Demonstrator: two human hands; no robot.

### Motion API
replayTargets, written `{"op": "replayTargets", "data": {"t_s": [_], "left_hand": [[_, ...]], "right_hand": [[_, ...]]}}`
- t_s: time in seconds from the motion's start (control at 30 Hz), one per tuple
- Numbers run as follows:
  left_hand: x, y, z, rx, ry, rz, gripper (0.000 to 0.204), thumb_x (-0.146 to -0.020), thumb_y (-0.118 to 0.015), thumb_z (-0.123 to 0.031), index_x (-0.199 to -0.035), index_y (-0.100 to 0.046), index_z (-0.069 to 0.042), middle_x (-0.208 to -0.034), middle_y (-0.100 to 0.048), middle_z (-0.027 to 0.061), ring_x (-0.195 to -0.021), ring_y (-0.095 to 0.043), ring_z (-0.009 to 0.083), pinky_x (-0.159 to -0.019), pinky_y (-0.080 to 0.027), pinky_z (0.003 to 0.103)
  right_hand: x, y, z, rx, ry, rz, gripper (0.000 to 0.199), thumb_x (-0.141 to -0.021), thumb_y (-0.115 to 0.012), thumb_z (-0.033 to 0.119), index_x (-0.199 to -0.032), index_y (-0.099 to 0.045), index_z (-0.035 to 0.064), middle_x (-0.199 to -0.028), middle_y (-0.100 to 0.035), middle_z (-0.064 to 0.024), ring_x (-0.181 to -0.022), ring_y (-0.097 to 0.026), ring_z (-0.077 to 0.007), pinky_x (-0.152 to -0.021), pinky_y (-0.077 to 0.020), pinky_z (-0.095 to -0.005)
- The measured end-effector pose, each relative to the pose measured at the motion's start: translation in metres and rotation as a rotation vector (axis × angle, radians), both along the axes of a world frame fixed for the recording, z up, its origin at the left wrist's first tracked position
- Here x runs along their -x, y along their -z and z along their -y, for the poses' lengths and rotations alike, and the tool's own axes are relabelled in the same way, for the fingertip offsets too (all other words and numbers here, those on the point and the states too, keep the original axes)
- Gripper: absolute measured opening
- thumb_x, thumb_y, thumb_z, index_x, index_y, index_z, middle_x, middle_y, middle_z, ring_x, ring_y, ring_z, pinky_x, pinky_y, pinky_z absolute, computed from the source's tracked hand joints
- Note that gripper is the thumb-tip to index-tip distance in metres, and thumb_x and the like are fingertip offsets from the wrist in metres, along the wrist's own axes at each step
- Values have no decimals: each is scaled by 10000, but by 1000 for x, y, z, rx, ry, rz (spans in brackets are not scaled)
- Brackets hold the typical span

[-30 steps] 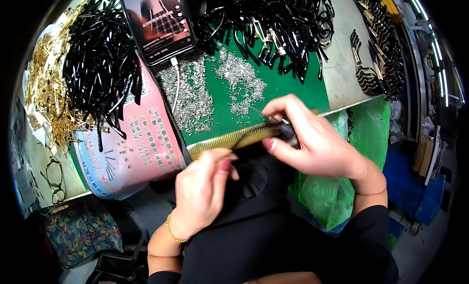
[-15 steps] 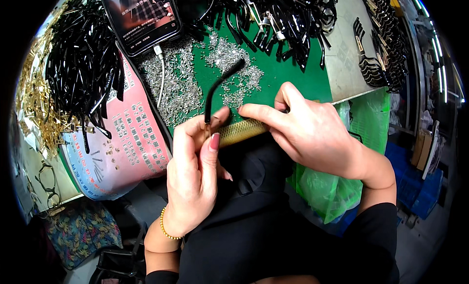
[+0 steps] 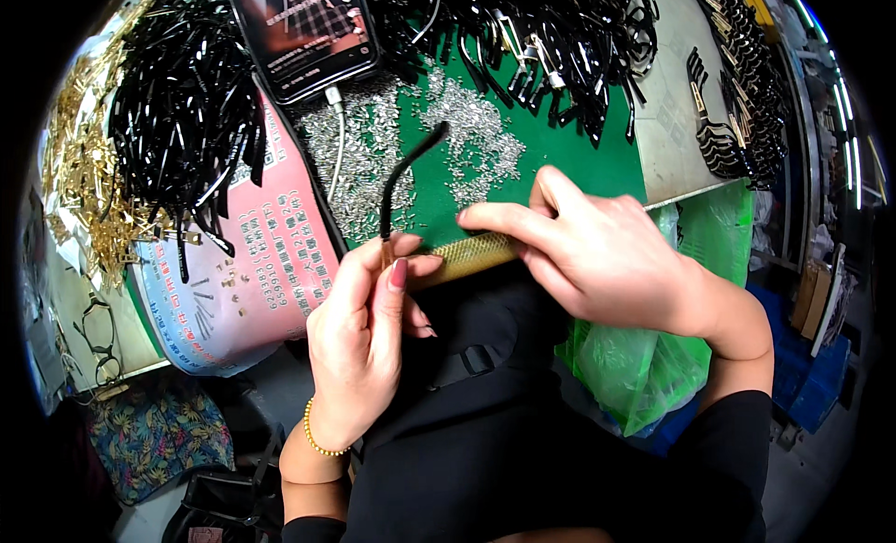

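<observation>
My left hand, with a gold bead bracelet at the wrist, pinches an eyeglass temple arm between thumb and fingers. Its curved black end points up and away over the green mat. My right hand is to the right, fingers curled, with the index finger reaching left to the mat's near edge. What its fingertips hold, if anything, is too small or hidden to make out. Below both hands' fingertips lies a yellow mesh-patterned rounded strip. Small silvery metal pieces are scattered in piles just beyond.
A phone with a white charging cable lies at the back left. Black temple arms are heaped left, with more at the back. Gold metal parts sit far left. A green plastic bag hangs right.
My left hand has shifted slightly left with the temple arm, its fingers moving a little. My right hand keeps nearly the same pose. The whole view has shifted slightly, with the table moving right.
</observation>
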State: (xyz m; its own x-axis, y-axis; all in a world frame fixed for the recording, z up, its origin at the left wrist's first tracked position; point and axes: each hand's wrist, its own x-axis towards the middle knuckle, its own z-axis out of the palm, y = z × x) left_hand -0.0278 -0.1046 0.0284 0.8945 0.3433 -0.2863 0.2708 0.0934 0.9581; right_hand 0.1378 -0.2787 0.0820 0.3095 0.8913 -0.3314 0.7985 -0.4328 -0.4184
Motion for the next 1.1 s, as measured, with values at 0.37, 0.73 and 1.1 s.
{"op": "replayTargets", "data": {"t_s": [0.37,0.73,1.1], "left_hand": [[-3,6,0,-207,10,67,256,-1023,-523,-14,-1266,-578,45,-968,-748,108,-590,-638,99,-558,-534,238],[-2,19,-8,-866,110,353,386,-855,-654,72,-1239,-609,64,-937,-714,141,-810,-713,270,-701,-562,342],[50,8,-92,-416,-659,427,137,-1024,-406,-14,-1126,-490,21,-1140,-604,183,-808,-632,175,-864,-548,331]], "right_hand": [[3,-23,-35,93,556,-1367,529,-1022,-443,138,-1522,-270,114,-940,-519,-45,-625,-641,-102,-524,-561,-235],[17,-23,-29,-26,339,-902,463,-1002,-566,141,-1373,-323,9,-1051,-598,-153,-714,-632,-257,-605,-520,-352],[18,27,-179,-433,-159,798,192,-717,-681,105,-867,-569,63,-774,-572,-51,-605,-648,-173,-500,-523,-305]]}}
